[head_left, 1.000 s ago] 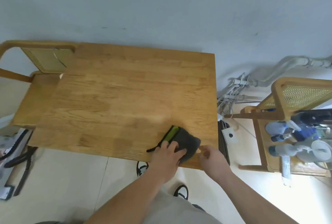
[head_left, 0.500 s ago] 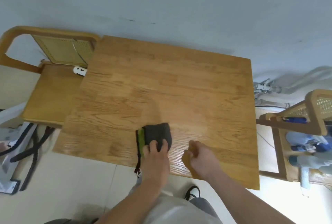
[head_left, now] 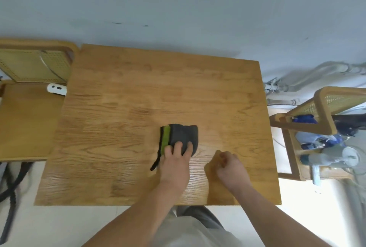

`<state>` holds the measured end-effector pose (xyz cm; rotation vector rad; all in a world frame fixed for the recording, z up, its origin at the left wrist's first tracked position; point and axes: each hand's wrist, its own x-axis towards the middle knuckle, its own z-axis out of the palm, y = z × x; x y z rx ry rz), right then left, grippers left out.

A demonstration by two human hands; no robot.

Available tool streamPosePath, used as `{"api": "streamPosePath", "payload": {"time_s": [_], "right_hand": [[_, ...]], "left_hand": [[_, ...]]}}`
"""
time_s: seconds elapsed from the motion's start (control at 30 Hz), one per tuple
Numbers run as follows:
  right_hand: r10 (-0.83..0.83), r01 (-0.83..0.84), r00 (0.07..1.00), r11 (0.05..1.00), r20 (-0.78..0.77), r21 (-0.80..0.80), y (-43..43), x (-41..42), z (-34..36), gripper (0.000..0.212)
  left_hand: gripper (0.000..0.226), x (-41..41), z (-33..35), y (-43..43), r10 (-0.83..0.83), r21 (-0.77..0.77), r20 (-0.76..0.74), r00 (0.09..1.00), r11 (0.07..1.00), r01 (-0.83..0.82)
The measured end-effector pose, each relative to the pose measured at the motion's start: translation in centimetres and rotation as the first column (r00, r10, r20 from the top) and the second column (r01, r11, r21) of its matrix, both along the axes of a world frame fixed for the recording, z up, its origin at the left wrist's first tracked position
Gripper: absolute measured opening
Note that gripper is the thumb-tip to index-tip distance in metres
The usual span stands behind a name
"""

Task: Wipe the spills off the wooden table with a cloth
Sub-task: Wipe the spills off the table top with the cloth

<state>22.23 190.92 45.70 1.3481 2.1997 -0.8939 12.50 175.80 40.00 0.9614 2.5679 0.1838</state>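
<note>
A dark grey cloth (head_left: pixel 181 135) with a green stripe and a black strap lies folded on the wooden table (head_left: pixel 138 98), a little right of the middle. My left hand (head_left: pixel 176 158) presses flat on the cloth's near edge, fingers spread over it. My right hand (head_left: pixel 229 164) rests on the tabletop just to the right of it, curled into a loose fist with nothing in it. I cannot make out any spill on the wood.
A wooden chair (head_left: pixel 29 108) with a cane back stands at the table's left, a small white device (head_left: pixel 56 89) on its seat. At the right, another cane chair (head_left: pixel 316 128) holds spray bottles (head_left: pixel 324 157). Black straps (head_left: pixel 11 191) lie on the floor at lower left.
My left hand has slid the cloth from the table's near right corner toward the middle. My right hand has left the table's edge and now rests on top.
</note>
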Motion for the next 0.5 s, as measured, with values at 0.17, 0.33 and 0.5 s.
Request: {"api": "streamPosePath", "payload": {"time_s": [0.17, 0.33, 0.5], "right_hand": [[-0.144, 0.141, 0.987, 0.988, -0.067, -0.057, 3.3, 0.2, -0.3, 0.019], [-0.046, 0.039, 0.992, 0.997, -0.12, -0.064, 5.8, 0.8, -0.4, 0.024], [-0.011, 0.004, 0.988, 0.999, -0.155, -0.046, 6.8, 0.9, -0.2, 0.023]], "left_hand": [[0.053, -0.9, -1.1, 1.9, -0.58, 0.116, 0.002, 0.815, 0.81, 0.576], [0.054, -5.2, -1.2, 3.6, -0.098, -0.018, -0.035, 0.995, 0.995, 0.098], [0.063, -0.6, 0.6, 8.1, 0.152, -0.054, -0.018, 0.988, 0.987, -0.153]]}}
